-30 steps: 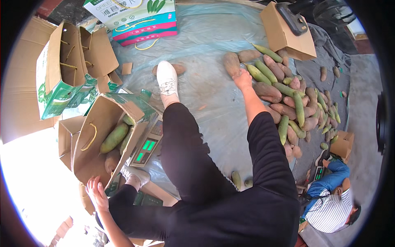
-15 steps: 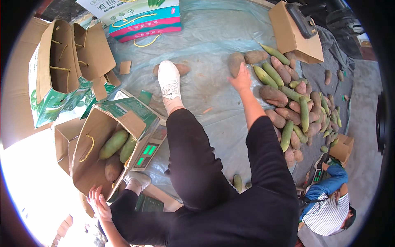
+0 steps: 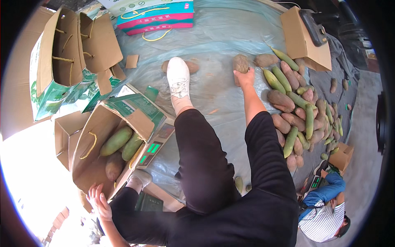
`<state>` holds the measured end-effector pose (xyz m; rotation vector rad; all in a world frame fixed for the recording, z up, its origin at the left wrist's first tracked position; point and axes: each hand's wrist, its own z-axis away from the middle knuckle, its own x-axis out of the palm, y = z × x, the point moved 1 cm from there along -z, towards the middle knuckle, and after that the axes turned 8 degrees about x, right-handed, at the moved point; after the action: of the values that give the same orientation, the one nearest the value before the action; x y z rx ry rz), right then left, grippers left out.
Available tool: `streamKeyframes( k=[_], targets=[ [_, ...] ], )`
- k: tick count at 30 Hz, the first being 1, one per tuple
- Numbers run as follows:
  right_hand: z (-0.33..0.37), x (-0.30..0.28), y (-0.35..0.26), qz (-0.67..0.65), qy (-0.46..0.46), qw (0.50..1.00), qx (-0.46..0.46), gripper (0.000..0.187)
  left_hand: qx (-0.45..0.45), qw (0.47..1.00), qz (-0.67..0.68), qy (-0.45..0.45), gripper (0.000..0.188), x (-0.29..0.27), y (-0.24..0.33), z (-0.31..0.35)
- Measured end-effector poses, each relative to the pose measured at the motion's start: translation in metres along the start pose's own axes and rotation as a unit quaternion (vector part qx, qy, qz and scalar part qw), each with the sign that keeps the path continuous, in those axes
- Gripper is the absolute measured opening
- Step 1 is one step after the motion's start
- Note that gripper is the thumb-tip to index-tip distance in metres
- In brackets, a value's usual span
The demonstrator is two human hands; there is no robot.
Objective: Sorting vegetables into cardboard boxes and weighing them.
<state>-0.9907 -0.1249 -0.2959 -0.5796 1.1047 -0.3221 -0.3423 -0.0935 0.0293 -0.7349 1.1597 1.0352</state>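
A thick brown root vegetable (image 3: 240, 62) is held at its lower end by my right hand (image 3: 245, 78), whose fingers are wrapped round it. It lies at the left edge of a pile of brown roots (image 3: 281, 101) and long green radishes (image 3: 289, 142). My left hand (image 3: 100, 202) is at the near edge of an open carton (image 3: 88, 164), its fingers stretched out and holding nothing. Inside this carton are green radishes (image 3: 116, 141) and a brown root (image 3: 115, 165). The carton rests on a scale with a lit green display (image 3: 150, 153).
Tall open cardboard boxes (image 3: 61, 61) with yellow cord handles stand at the left. A pink and teal box (image 3: 156, 20) is at the back. My white shoe (image 3: 178, 78) is on the plastic sheet (image 3: 214, 99). At the lower right a person in a striped shirt (image 3: 322, 221) bends by another scale.
My right hand has closed round the end of the brown root and shifted it slightly left from the pile. The whole view has moved a little. My left hand stays by the carton.
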Motion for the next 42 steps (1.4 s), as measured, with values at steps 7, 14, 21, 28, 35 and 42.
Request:
streamKeyframes(
  k=[7,14,21,28,35,42],
  targets=[
    [0.003,0.008,-0.001,-0.053,-0.095,0.993,0.052,0.068,-0.004,1.000,0.011,-0.007,0.041,-0.006,-0.003,0.004],
    [0.037,-0.017,0.028,-0.126,-0.286,0.915,0.256,0.068,0.002,1.000,0.012,-0.010,0.037,-0.019,0.004,-0.003],
    [0.094,-0.052,0.011,-0.156,-0.366,0.897,0.194,0.062,-0.008,1.000,0.009,0.019,0.034,-0.023,0.010,0.005],
    [0.170,-0.124,-0.129,-0.181,-0.437,0.874,-0.113,0.060,-0.001,0.998,0.011,0.070,0.036,-0.025,0.008,0.019],
    [0.294,-0.167,-0.248,-0.178,-0.530,0.765,-0.320,0.065,0.031,0.993,0.026,0.109,0.036,-0.030,0.009,0.031],
    [0.405,-0.119,-0.276,-0.039,-0.595,0.671,-0.441,0.059,0.035,0.994,0.016,0.104,0.035,-0.024,0.005,0.039]
  ],
)
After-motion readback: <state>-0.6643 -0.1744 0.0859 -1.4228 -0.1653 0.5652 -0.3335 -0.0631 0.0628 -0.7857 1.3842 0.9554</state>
